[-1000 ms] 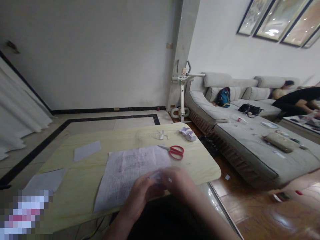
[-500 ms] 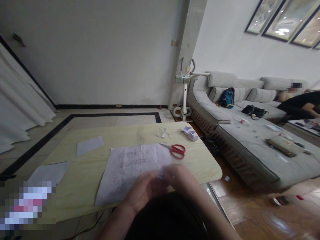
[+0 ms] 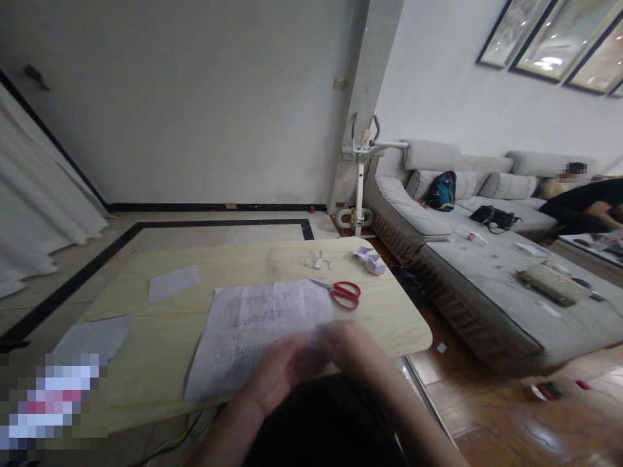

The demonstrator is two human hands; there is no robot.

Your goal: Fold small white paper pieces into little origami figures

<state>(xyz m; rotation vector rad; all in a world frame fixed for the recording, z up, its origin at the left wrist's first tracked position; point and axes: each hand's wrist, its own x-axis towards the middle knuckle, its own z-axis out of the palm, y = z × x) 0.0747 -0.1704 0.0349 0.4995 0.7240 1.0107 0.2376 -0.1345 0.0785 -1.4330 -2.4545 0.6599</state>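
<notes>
My left hand (image 3: 282, 363) and my right hand (image 3: 346, 340) meet over the table's near edge, fingers closed and blurred. Between the fingertips shows a small whitish piece of paper (image 3: 315, 335), mostly hidden by the hands. Just beyond them a large printed sheet (image 3: 253, 324) with creases lies flat, its near right part covered by my hands. Red-handled scissors (image 3: 344, 295) rest at its upper right corner, blades pointing left. Thin paper scraps (image 3: 318, 261) lie behind the scissors, and crumpled or folded white paper pieces (image 3: 370, 259) sit near the far right corner.
The pale wooden table (image 3: 394, 318) has rounded corners. On its left side lie a small white paper (image 3: 174, 283) and a larger sheet (image 3: 92, 337). A grey sofa (image 3: 487, 272) stands to the right, with a person (image 3: 588, 201) seated farther off.
Both hands stay together in nearly the same place, with slight finger motion. Less of the pale piece shows between them now. The things on the table have not moved.
</notes>
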